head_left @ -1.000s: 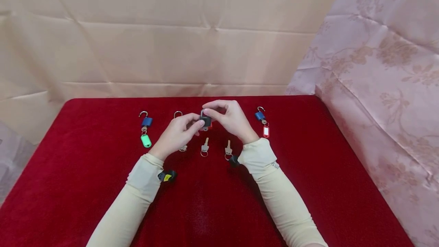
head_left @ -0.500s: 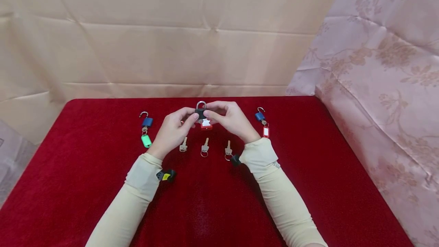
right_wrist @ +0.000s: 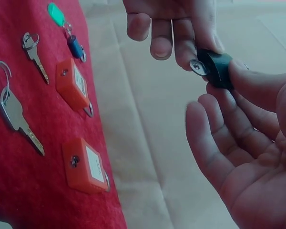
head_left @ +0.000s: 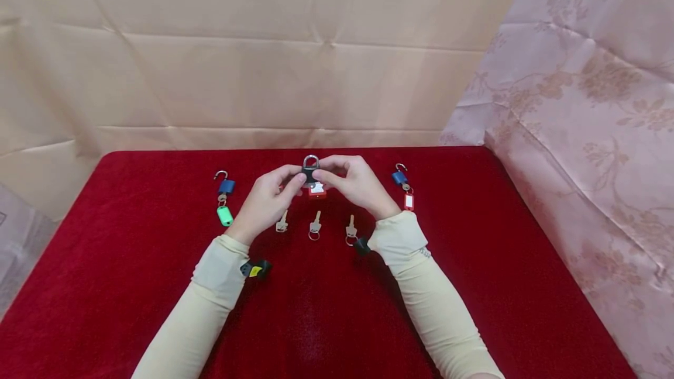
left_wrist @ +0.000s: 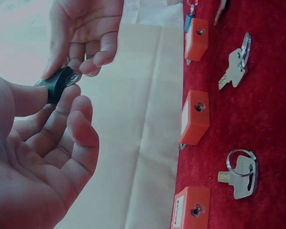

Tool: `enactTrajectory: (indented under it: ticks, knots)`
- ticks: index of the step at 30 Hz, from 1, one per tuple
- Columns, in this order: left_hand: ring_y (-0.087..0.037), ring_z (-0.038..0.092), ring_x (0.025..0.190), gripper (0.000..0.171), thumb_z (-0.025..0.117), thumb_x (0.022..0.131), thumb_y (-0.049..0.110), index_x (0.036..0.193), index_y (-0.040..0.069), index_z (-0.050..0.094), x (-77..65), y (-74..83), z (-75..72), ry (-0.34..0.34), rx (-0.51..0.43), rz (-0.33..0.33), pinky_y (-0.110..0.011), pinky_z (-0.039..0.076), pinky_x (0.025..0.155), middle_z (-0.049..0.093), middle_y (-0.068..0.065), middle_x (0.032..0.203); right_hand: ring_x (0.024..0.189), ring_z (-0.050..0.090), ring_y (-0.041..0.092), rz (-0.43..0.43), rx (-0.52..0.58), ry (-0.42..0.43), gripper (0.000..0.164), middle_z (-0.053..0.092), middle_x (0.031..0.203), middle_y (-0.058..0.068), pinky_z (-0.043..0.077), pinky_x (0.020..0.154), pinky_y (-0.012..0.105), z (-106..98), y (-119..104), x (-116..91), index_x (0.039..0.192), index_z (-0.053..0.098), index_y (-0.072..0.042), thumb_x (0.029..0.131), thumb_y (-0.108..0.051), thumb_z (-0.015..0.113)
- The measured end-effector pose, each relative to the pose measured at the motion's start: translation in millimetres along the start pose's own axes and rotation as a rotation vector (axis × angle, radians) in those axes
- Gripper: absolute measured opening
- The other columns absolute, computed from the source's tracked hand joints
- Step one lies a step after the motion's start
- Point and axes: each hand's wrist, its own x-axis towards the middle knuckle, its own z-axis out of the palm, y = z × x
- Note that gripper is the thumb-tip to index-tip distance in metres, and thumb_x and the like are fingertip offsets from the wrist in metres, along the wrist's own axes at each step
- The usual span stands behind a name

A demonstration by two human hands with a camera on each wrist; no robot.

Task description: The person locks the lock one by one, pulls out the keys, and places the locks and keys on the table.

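A black padlock [head_left: 310,174] is held up above the far part of the table, its silver shackle [head_left: 311,161] pointing upward. My left hand [head_left: 267,199] pinches the left side of its body between thumb and fingers. On the right side my right hand [head_left: 358,187] pinches it too. In the right wrist view, a round metal piece with a dark slot [right_wrist: 199,67] shows at one end of the padlock. Behind and below my hands lies a red padlock [head_left: 317,190] with a white label. Three loose keys [head_left: 315,226] with rings lie nearer me; others are partly hidden.
A blue padlock [head_left: 227,186] with key and green tag [head_left: 224,216] lies at the left, its shackle swung out. At the right sits another blue padlock [head_left: 399,178] with a red tag [head_left: 409,202]. Three red padlocks [left_wrist: 196,118] line up in the left wrist view.
My right hand has moved from the shackle to the padlock's body. The padlock has risen slightly and turned, showing the shackle's full loop; over the last half second it has barely moved.
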Motion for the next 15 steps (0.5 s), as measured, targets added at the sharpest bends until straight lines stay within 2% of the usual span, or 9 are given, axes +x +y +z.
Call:
enactTrajectory:
  ticks: [5,8,12,15]
  knots:
    - [-0.027,0.067,0.094,0.030,0.065,0.101,0.022,0.127,0.005,0.065,0.7,1.8,-2.9,0.018,0.004,0.015,-0.041,0.055,0.085,0.071,-0.008,0.107,0.083,0.072,0.025,-0.004,0.009,0.049,0.021,0.075,0.098,0.006,0.057,0.085,0.047,-0.8,-1.6,-1.2,0.111,0.075,-0.003,0.094,-0.014,0.075]
    - [-0.021,0.065,0.090,0.029,0.068,0.099,0.022,0.124,0.007,0.068,1.2,1.8,-3.9,0.033,0.038,0.028,-0.038,0.054,0.080,0.072,-0.005,0.106,0.081,0.071,0.024,0.010,0.049,0.076,0.022,0.075,0.097,0.007,0.055,0.086,0.052,-1.3,-1.0,-1.9,0.112,0.075,-0.004,0.094,-0.015,0.075]
    - [-0.021,0.060,0.073,0.027,0.071,0.097,0.025,0.119,0.010,0.074,1.3,1.4,-3.7,0.037,0.059,0.049,-0.031,0.050,0.062,0.074,0.000,0.098,0.084,0.070,0.026,0.019,0.114,0.077,0.024,0.075,0.099,0.008,0.053,0.089,0.055,-0.6,-1.3,-3.0,0.115,0.074,-0.003,0.094,-0.016,0.074]
    - [-0.023,0.054,0.060,0.026,0.072,0.096,0.029,0.115,0.012,0.077,0.5,1.2,-3.4,0.034,0.034,0.054,-0.031,0.044,0.051,0.072,0.001,0.082,0.086,0.071,0.027,0.012,0.164,0.069,0.025,0.074,0.101,0.010,0.053,0.090,0.056,1.0,-2.6,-3.2,0.116,0.073,-0.001,0.095,-0.014,0.073]
